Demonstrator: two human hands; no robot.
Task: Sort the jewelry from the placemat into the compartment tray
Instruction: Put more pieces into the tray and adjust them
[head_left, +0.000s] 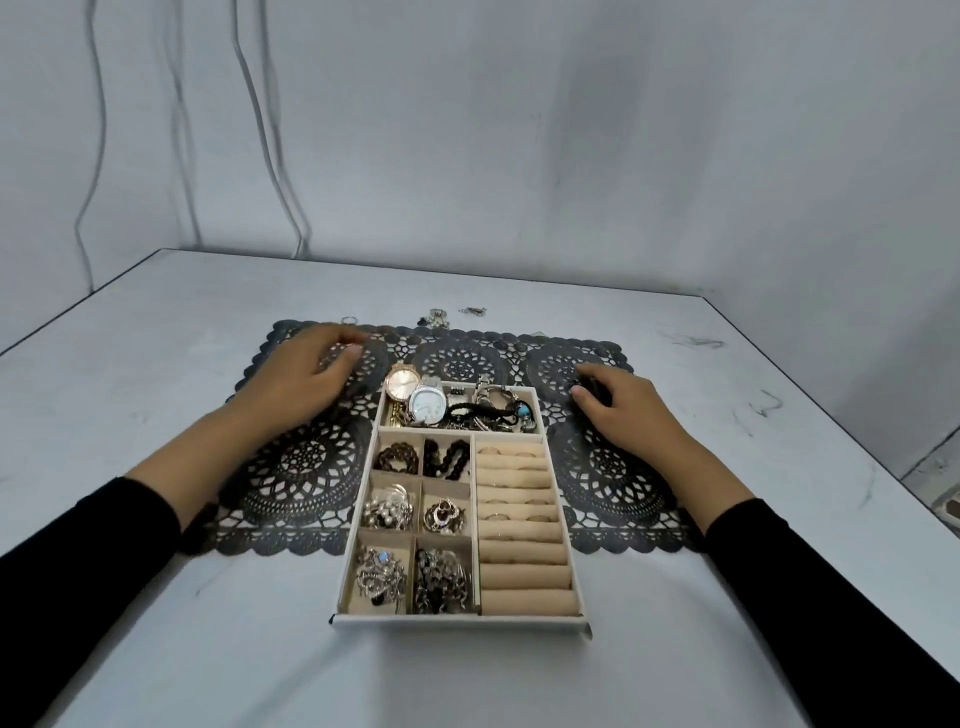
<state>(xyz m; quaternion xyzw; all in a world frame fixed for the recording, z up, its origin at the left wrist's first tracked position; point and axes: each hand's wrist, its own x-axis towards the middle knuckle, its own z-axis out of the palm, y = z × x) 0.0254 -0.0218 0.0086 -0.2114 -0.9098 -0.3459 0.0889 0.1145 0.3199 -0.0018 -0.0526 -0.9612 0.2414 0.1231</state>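
A pale, faintly marbled table (519, 675) fills the corner of a plain grey-white room, with thin cables (260, 130) hanging down the wall behind it. On it lies a dark placemat (301, 467), a lacy cut-out sheet of round rosettes with a scalloped edge. The tray (457, 623) sits over the mat's middle and reaches past its near edge onto the bare table; it is a shallow white box lined in beige, matte and soft-looking. Its far long compartment holds watches (415, 397), one rose-gold with a round face, one silver with a pale face, tangled with dark cords and a blue bead. Six small square compartments on the left hold dark beaded strands (447, 457) and heaps of silver pieces (379, 577). The right side is a column of padded rolls (519, 519) with a few thin rings tucked between them. Beyond the mat's far edge, a few small metal bits (439, 316) lie on the table. The left hand (306, 374), in a black sleeve, rests palm down on the mat's far left with its fingers loosely curled; whether they grip anything I cannot tell. The right hand (623, 410) rests on the mat right of the tray, its fingers curled around something small and dark that I cannot make out.
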